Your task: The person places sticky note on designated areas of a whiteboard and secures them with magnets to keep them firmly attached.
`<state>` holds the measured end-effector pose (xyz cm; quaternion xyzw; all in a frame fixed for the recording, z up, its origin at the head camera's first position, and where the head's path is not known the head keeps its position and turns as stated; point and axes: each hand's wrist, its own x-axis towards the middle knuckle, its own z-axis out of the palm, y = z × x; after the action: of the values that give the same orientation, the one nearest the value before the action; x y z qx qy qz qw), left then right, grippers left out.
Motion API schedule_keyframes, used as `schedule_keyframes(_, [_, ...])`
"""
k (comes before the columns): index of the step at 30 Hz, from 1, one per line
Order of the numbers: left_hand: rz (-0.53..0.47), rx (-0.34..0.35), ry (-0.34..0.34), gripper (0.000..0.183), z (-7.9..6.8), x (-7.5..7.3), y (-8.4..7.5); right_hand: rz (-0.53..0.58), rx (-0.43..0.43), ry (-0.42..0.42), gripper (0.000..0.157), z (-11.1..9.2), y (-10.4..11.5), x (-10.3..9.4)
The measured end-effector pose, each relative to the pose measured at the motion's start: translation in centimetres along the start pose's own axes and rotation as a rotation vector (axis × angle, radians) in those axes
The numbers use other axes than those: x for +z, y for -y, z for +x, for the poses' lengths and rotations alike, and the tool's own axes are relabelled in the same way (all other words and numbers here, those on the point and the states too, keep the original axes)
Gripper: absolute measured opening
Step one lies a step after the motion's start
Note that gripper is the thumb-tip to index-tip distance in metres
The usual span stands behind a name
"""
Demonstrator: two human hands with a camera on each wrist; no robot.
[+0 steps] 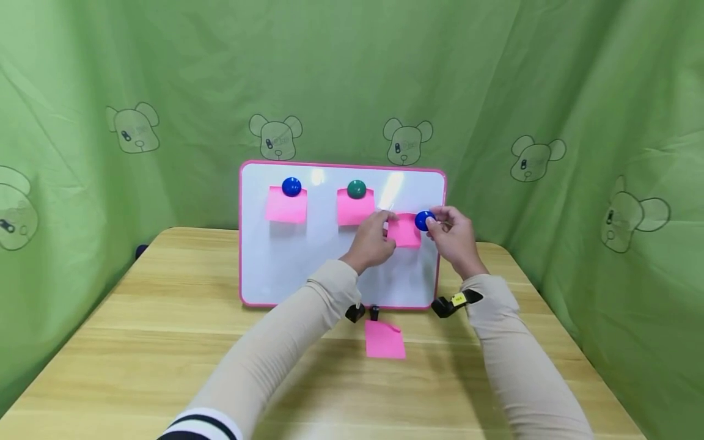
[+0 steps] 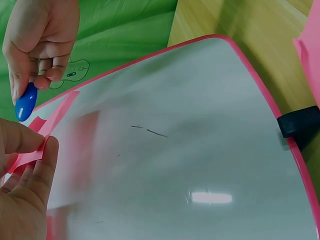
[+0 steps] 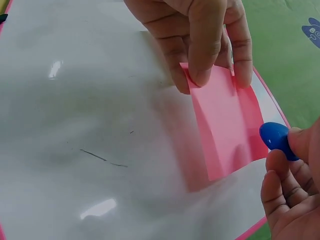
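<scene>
A pink sticky note is pinched at its left edge by my left hand, in front of the right part of a whiteboard. Between thumb and fingers my right hand holds a round blue magnet, close to the note's right edge. In the left wrist view the same blue magnet hangs just above the note. Two more notes are on the board: the left one under a blue magnet, the middle one under a green magnet.
A loose pink note lies on the wooden table before the board. Black clips show at the board's lower edge. Green curtains hang behind and at both sides.
</scene>
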<state>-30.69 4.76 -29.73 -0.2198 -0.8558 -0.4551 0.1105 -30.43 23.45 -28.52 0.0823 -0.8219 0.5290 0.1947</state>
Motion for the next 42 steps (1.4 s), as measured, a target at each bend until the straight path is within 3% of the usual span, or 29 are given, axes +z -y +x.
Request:
schedule_keyframes(7, [-0.04,-0.055,-0.034,0.057,0.4,0.4,0.1,0.046,0.041,-0.004,0.034,0.5,0.0,0.2])
schedule_keyframes(11, [-0.015,-0.049,-0.044,0.061,0.9,0.5,0.2,0.075,0.032,-0.017,0.034,0.9,0.0,0.4])
schedule_keyframes(22, [0.024,-0.045,-0.035,0.065,1.9,0.5,-0.2,0.137,0.013,-0.085,0.031,1.8,0.4,0.9])
schedule_keyframes(31, [0.064,-0.052,-0.039,0.065,2.8,0.3,-0.9,0.137,0.059,-0.083,0.032,2.6,1.0,1.0])
schedule_keyframes(42, [0.112,-0.114,-0.004,0.066,3.5,-0.1,-1.7,0.152,0.072,-0.08,0.033,3.6,1.3,1.4])
